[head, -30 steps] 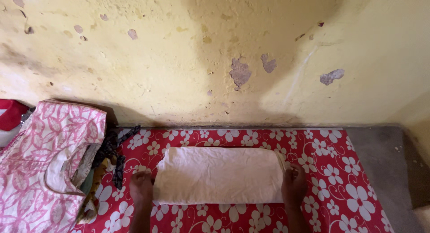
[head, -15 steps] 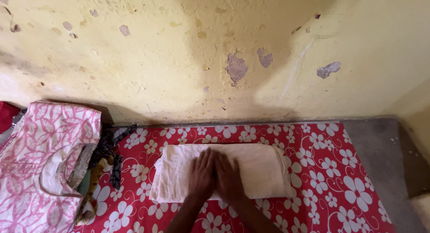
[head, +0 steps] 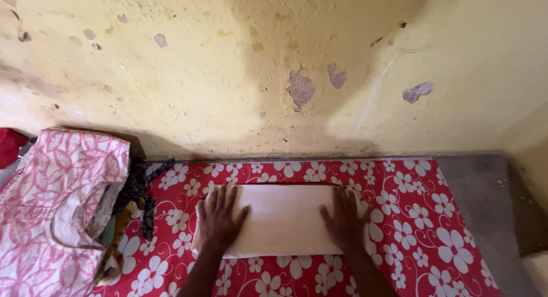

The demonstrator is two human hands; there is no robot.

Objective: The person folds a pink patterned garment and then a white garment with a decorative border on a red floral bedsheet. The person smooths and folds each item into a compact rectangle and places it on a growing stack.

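A folded cream cloth (head: 282,217) lies flat on a red mat with white flowers (head: 411,228). My left hand (head: 219,218) rests palm down on the cloth's left end, fingers spread. Palm down as well, my right hand (head: 344,218) presses on the right end. Neither hand grips anything.
A pile of clothes with a pink and white leaf-print garment (head: 51,205) on top sits at the left, a dark patterned cloth (head: 140,191) hanging beside it. A peeling yellow wall (head: 274,74) stands just behind the mat. Grey floor (head: 485,211) lies to the right.
My hands were at the cloth's ends, came together at its middle, and have now slid apart to the two ends, flat on top. The cloth looks smoother.
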